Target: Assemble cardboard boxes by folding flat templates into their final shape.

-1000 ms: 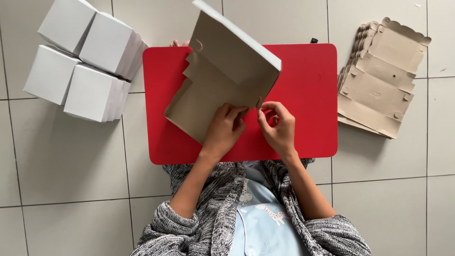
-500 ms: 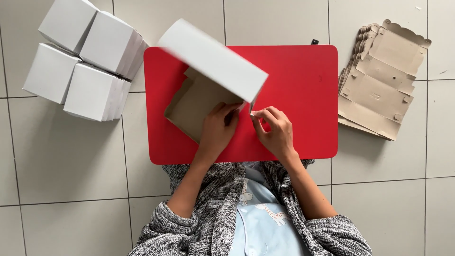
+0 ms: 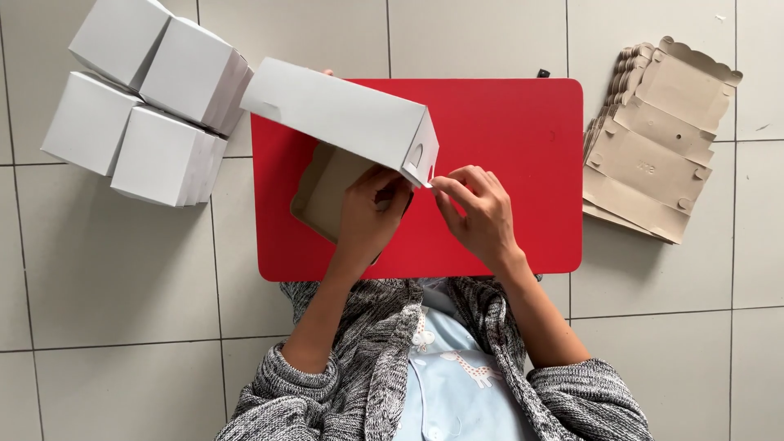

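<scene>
My left hand (image 3: 367,214) is closest to me, wrapped around the near end of the half-folded white cardboard box (image 3: 351,131), fingers curled inside its brown interior to brace the wall. Just to the right of that box corner, my right hand (image 3: 478,211) is closed in a pinch on the small end tab (image 3: 426,181), thumb and forefinger tight on it. The box itself sits tilted above the left half of the red table (image 3: 506,155), its long white panel lifted and its open brown side facing me.

To do this fold well, I judge I should keep my left hand firm so the wall does not bow, crease the tab cleanly along its score, and line it up with the curved slot in the end panel before pressing, not forcing it, since thin card tears easily.

Further out, left of the box, four finished white boxes (image 3: 147,98) are clustered on the tiled floor (image 3: 114,269). Right of the table lies a stack of flat brown box blanks (image 3: 653,147).
</scene>
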